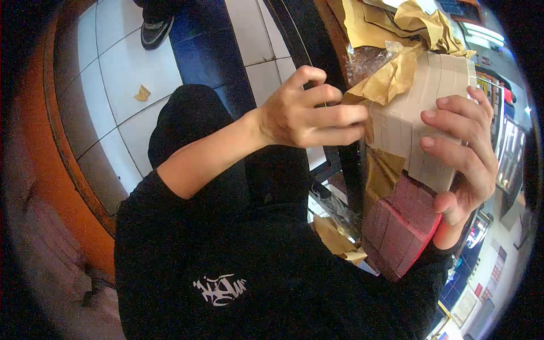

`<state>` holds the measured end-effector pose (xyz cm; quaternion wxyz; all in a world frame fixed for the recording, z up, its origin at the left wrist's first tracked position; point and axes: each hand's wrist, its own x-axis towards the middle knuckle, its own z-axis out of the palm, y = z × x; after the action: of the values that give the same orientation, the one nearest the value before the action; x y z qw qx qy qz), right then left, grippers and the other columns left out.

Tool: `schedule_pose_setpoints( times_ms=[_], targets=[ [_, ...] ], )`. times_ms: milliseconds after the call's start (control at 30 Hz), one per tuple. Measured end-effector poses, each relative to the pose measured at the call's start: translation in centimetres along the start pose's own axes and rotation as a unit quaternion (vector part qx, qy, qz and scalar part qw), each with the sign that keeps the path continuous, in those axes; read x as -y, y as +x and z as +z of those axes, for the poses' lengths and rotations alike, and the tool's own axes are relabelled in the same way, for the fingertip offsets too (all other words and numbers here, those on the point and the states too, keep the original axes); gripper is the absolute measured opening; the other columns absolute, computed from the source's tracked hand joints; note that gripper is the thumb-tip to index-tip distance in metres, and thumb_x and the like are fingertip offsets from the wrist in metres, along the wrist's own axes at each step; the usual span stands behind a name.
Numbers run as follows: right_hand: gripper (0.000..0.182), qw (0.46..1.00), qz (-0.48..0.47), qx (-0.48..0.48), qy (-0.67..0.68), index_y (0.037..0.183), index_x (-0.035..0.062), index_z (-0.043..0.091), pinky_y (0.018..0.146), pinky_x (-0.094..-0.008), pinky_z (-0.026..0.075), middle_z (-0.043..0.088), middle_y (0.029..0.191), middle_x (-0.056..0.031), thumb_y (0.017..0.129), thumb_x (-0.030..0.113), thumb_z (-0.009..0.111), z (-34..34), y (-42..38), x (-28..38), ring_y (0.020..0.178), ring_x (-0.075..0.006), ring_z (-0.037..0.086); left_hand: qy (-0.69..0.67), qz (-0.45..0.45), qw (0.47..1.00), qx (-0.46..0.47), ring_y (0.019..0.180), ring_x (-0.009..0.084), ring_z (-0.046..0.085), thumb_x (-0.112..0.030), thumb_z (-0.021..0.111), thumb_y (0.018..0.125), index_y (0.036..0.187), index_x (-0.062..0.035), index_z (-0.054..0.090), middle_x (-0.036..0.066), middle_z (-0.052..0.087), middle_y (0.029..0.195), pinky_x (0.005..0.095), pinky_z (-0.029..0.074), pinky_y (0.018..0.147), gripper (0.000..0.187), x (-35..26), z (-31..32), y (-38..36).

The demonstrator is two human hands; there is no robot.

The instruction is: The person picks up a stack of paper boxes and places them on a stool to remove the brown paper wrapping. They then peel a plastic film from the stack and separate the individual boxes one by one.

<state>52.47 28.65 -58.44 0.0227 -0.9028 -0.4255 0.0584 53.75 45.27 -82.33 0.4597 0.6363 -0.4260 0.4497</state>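
Note:
A stack of pale, flat-sided blocks (391, 133) is at the right, with torn brown paper (391, 79) over its upper left part. My left hand (317, 113) has its fingers curled against the paper at the stack's left edge; its thumb is hidden. Wrapped round the stack's right side is my right hand (464, 147), fingers spread over the pale faces and thumb near the lower corner. Just below the pale stack lies a dark red block stack (399, 226), with a strip of brown paper (382, 173) beside it.
Crumpled brown paper (428, 22) and clear plastic (368, 62) lie beyond the stack. More paper (337, 235) is low beside my body. A paper scrap (142, 93) and another person's shoe (157, 33) are on the tiled floor (122, 73).

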Motion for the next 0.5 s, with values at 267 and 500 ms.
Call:
schedule_pose_setpoints(
  times_ms=[267,500],
  targets=[
    [0.071,1.0,0.008,-0.006,0.008,0.084,0.0063,0.066,0.099,-0.0591,0.03,0.068,0.093,-0.0151,0.082,0.073,0.043,0.16,0.02,0.19,0.096,-0.0355,0.06,0.028,0.004,0.999,0.04,0.068,0.0065,0.048,-0.023,0.068,0.071,0.094,-0.0286,0.068,-0.015,0.064,0.098,0.0291,0.032,0.068,0.024,-0.47,-0.14,0.44],
    [0.069,1.0,0.007,-0.006,0.005,0.084,0.0063,0.066,0.099,-0.0588,0.03,0.068,0.092,-0.0156,0.083,0.072,0.045,0.16,0.04,0.12,0.096,-0.0355,0.06,0.045,-0.008,0.999,-0.003,0.065,0.0059,0.044,-0.024,0.068,0.074,0.087,-0.032,0.066,-0.019,0.058,0.089,0.0288,0.033,0.07,0.016,-0.28,0.33,0.42]
  ],
)
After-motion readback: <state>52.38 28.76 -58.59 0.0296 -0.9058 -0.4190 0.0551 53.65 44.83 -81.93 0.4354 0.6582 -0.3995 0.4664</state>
